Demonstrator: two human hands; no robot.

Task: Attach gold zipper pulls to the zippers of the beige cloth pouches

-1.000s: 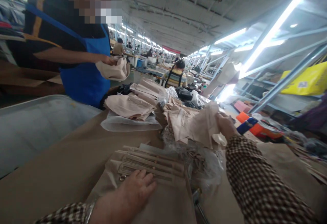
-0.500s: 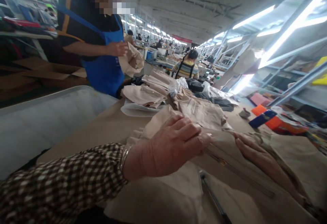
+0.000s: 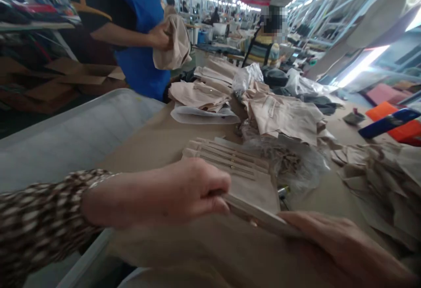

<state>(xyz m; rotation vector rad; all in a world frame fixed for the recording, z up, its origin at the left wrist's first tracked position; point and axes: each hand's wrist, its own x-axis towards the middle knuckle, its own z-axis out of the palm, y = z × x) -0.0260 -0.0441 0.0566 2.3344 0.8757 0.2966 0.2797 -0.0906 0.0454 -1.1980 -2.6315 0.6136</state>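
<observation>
My left hand [image 3: 200, 191], in a checked sleeve, is closed in a pinch on the left end of a beige fabric piece with a zipper [image 3: 256, 218]. The piece is folded along its zipper edge, and a small brass-coloured zipper pull shows. My right hand [image 3: 329, 235] grips the piece's right end with its fingers held together; its thumb is hidden and the hand is blurred. Just beyond my hands lies a stack of similar beige zippered pieces [image 3: 263, 187]. A small shiny metal object [image 3: 283, 191], partly hidden, lies at that stack's right side.
A clear plastic bag with beige bits [image 3: 305, 165] lies beyond the stack. More beige fabric piles [image 3: 200, 95] stand farther back, and crumpled beige cloth [image 3: 384, 183] at right. A white bin [image 3: 82, 126] borders the table's left. A person in a blue apron [image 3: 141, 69] holds beige fabric.
My left hand has gone from lying over the fabric to pinching its edge. The zippered piece has turned edge-up between both hands, uncovering the stack behind. My view has tilted down.
</observation>
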